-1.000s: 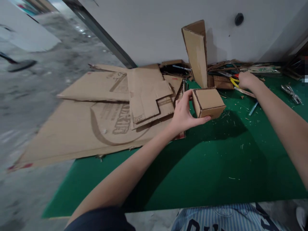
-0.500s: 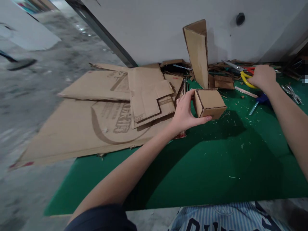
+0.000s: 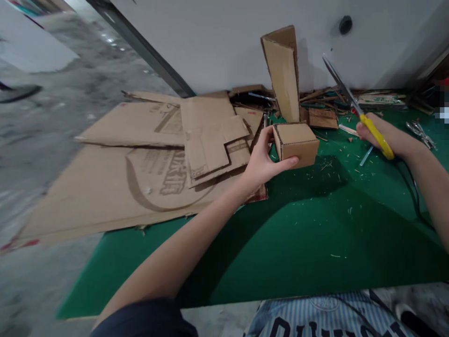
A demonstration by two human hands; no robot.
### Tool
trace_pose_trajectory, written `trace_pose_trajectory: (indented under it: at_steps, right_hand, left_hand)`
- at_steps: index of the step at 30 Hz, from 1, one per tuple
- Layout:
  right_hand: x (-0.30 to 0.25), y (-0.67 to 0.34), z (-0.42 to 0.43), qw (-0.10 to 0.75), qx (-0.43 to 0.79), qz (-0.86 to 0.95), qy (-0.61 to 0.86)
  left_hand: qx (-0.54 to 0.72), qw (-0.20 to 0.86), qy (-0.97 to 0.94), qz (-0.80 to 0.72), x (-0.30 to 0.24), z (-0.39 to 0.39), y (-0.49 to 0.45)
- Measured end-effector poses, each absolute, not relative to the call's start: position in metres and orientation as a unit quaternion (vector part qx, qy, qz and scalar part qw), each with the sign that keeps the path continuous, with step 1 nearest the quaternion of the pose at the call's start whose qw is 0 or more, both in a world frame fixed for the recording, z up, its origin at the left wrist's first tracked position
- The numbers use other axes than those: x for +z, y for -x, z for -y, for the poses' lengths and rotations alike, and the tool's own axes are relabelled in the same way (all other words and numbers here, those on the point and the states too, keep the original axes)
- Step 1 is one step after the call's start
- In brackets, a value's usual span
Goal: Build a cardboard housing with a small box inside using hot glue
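My left hand [image 3: 264,159] grips a small cardboard box [image 3: 298,140] by its left side, thumb along the front face and fingers behind. The box is held above the green table [image 3: 298,252], where its shadow falls to the right. In my right hand [image 3: 384,133] is a pair of scissors [image 3: 354,103] with yellow handles. Their blades point up and to the left, close together, toward the white wall. Under that hand the clear stick [image 3: 366,156] of a glue gun shows; the gun's body is mostly hidden.
Flattened cardboard sheets [image 3: 147,178] cover the table's left part and overhang its edge. A folded cardboard piece [image 3: 282,77] stands upright against the wall. Cardboard scraps [image 3: 322,118] line the back. A black cable [image 3: 416,196] runs beside my right forearm.
My right hand has lifted the scissors off the clutter at the back and turned them so the blades point upward. The box in my left hand has shifted slightly left.
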State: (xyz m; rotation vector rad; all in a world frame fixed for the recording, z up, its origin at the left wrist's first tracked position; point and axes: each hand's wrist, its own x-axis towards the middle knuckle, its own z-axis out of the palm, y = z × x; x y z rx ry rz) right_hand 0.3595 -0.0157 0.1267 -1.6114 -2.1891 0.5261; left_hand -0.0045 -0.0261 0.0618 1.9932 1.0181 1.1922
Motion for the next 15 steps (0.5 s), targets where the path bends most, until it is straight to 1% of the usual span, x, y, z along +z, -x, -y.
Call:
trace_pose_trajectory:
  at_steps: [3, 5, 9, 12, 15]
  right_hand:
    - [0.124, -0.348, 0.039, 0.160, 0.204, 0.791, 0.554]
    - [0.119, -0.340, 0.049, 0.153, 0.151, 0.804, 0.555]
    - [0.102, -0.331, 0.053, 0.110, 0.031, 0.843, 0.525]
    - [0.088, -0.331, 0.050, 0.103, -0.014, 0.845, 0.525]
    - [0.079, -0.334, 0.047, 0.104, -0.033, 0.844, 0.525]
  left_hand:
    - [0.466, 0.281, -0.754, -0.368, 0.059, 0.014, 0.012]
    - [0.467, 0.256, -0.768, -0.355, 0.059, 0.006, 0.020]
    - [0.451, 0.234, -0.801, -0.315, 0.065, -0.003, 0.033]
    - [0.439, 0.226, -0.818, -0.295, 0.070, -0.002, 0.035]
    - [0.422, 0.225, -0.828, -0.292, 0.071, 0.001, 0.035]
